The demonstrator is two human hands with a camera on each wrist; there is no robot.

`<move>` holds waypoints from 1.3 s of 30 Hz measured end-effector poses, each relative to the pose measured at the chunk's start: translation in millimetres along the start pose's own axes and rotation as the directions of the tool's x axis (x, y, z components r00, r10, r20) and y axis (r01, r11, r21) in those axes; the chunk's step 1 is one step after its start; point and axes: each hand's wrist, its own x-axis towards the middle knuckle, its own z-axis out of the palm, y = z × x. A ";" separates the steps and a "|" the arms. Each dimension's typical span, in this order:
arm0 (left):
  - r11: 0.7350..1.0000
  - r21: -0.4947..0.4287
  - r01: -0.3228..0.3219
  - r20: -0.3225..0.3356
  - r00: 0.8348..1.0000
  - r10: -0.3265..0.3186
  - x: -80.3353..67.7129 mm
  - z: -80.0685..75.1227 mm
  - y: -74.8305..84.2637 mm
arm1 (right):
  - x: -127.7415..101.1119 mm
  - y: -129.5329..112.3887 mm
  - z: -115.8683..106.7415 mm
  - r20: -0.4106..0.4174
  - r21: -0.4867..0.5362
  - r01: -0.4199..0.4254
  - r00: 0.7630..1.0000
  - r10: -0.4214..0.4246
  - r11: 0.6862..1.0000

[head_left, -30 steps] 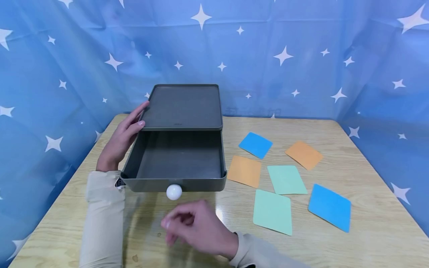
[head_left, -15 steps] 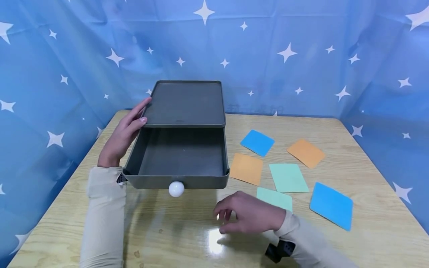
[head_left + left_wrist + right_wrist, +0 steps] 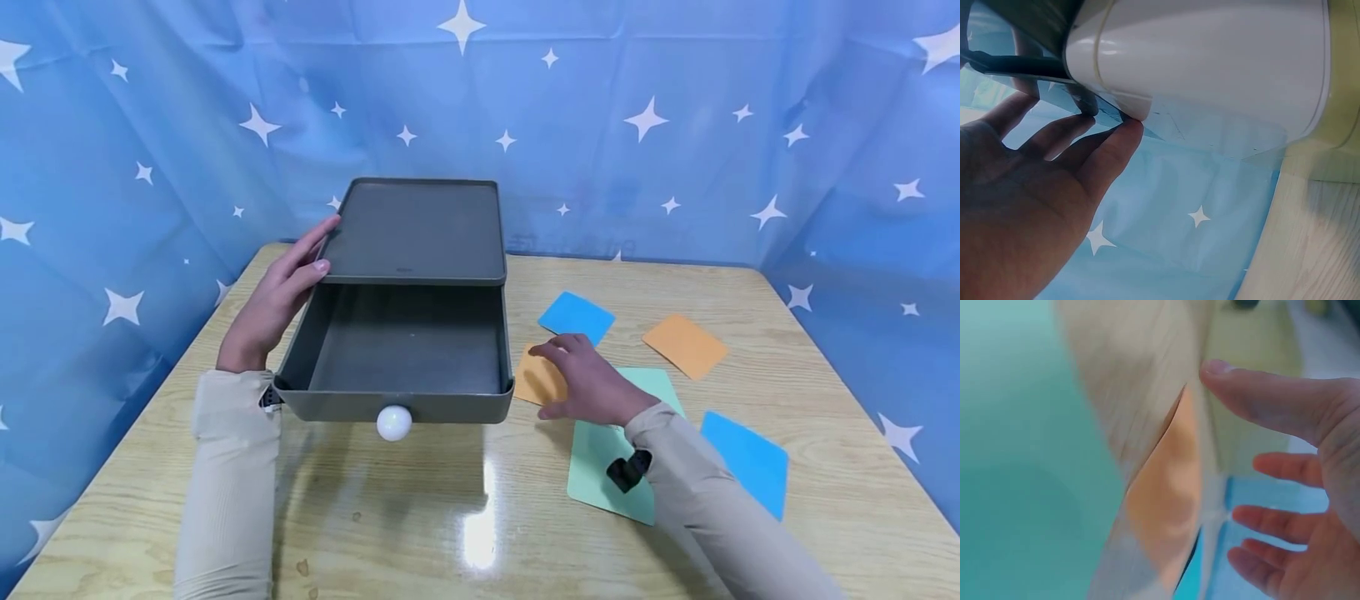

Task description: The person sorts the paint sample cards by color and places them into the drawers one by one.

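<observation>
Right hand (image 3: pixel 592 387) moved onto flat orange card (image 3: pixel 534 382); fingers spread.

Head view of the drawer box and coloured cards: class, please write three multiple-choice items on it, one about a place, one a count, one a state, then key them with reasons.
1. Where is the right hand?
A. over the orange card beside the drawer
B. on the white knob
C. inside the drawer

2. How many blue cards show?
A. one
B. two
C. four

3. The drawer is:
A. pushed shut
B. pulled open and bare inside
C. full of cards

Key: 1 A, its fingers spread over the orange card; 2 B, one blue card farther off, another nearer; 3 B, its dark floor shows, white knob forward.
</observation>
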 end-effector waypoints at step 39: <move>1.000 0.010 0.004 -0.018 1.000 -0.004 0.2 -0.1 0.9 | 12.1 14.7 6.7 -0.018 0.010 0.049 0.999 -0.049 0.999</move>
